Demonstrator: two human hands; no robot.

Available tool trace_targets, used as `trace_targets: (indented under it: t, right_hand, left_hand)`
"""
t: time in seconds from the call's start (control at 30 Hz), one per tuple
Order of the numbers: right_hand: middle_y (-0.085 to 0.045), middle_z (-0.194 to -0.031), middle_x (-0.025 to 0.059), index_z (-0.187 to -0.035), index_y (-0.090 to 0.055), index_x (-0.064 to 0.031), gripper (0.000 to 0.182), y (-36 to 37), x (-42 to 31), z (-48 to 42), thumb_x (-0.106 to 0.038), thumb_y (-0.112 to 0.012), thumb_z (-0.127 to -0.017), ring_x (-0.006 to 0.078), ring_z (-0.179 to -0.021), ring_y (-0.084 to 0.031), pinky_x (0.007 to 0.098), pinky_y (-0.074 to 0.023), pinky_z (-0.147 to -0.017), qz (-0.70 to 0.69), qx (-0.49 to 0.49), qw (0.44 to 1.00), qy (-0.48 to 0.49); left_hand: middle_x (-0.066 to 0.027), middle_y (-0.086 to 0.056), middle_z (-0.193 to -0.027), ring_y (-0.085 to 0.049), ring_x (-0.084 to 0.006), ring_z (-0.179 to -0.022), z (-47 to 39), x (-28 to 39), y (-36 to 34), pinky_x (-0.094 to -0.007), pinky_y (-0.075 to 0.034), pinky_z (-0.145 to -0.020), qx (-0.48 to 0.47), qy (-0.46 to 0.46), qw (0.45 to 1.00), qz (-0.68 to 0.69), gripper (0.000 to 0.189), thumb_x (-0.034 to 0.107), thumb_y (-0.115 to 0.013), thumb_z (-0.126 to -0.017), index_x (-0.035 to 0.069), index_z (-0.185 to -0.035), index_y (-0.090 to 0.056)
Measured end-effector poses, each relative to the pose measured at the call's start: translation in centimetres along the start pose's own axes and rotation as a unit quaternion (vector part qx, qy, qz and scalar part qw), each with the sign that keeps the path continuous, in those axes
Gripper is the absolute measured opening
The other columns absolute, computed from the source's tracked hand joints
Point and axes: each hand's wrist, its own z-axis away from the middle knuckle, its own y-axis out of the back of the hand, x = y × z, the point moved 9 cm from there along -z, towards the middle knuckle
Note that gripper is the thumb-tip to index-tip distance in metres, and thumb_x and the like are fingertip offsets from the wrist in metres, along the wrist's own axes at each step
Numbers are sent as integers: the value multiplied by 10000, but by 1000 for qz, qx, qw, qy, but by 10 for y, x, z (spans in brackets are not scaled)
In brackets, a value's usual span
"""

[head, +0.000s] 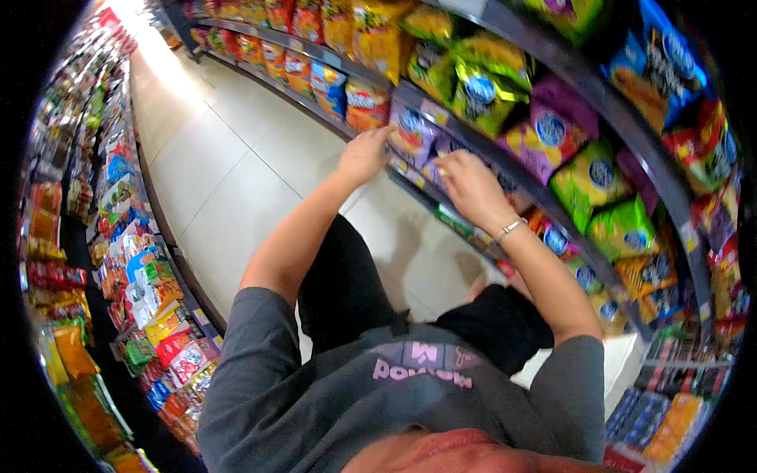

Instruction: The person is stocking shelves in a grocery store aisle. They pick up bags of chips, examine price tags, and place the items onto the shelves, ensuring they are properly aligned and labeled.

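Observation:
Both hands reach to a low shelf of snack bags. My left hand [365,156] is at the left side of a light purple snack bag [409,133], its fingertips at the bag's edge; whether they grip it cannot be told. My right hand [473,186], with a metal bracelet at the wrist, is at a second purple bag [437,171] just to the right, its fingers bent and partly blurred. A red and white chip bag [368,105] stands beyond my left hand, beside a blue and white bag [328,88].
A dark shelf edge [473,133] runs above my hands, with green bags [482,97] and a purple bag [550,127] over it. Tiled floor [230,171] lies to the left. Packed shelves of small packets [159,284] line the aisle's other side.

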Motion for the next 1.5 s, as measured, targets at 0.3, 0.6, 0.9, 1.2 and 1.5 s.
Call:
trace_targets:
  t: [0.3,0.6,0.9,1.2,1.5]
  right_hand:
    - [-610,-982,194,-1019,-628,-66,266,-83,127,177,-171,-593,-777,359,-923,-589,434,-483,-804,33,-235,949,-206]
    - [-670,-838,171,-885,-678,-18,277,10,211,276,-275,-619,-798,316,-803,-638,394,-489,-743,21,-290,851,-438]
    - [-657,-869,229,-828,-705,-17,412,12,206,281,-414,-606,-783,340,-818,-645,412,-492,-774,126,-307,819,-468]
    - [-641,-966,234,-880,-685,14,415,13,192,272,-383,-598,-796,353,-908,-628,421,-486,-821,155,-311,823,-450]
    - [-643,-998,226,-920,-684,0,413,13,186,271,-377,-617,-767,353,-929,-629,427,-490,-835,149,-290,824,-463]
  left_hand:
    - [-168,-657,-1032,-611,-327,-980,122,-92,-116,-404,-457,-880,-416,79,906,-24,492,402,-673,-762,83,-1134,-624]
    - [-136,-680,-933,-636,-247,-854,162,-140,-30,-347,-469,-824,-363,358,838,197,428,428,-570,-860,52,-1043,-662]
    - [-101,-670,-834,-614,-186,-757,176,-106,-12,-297,-466,-775,-270,411,799,345,395,349,-490,-908,3,-929,-679]
    - [-112,-656,-913,-607,-189,-811,188,-87,19,-292,-463,-784,-117,380,844,361,376,306,-519,-897,-35,-993,-645]
    - [-137,-655,-876,-620,-212,-794,197,-115,39,-323,-485,-721,-96,418,880,205,524,441,-620,-811,-40,-1019,-632]
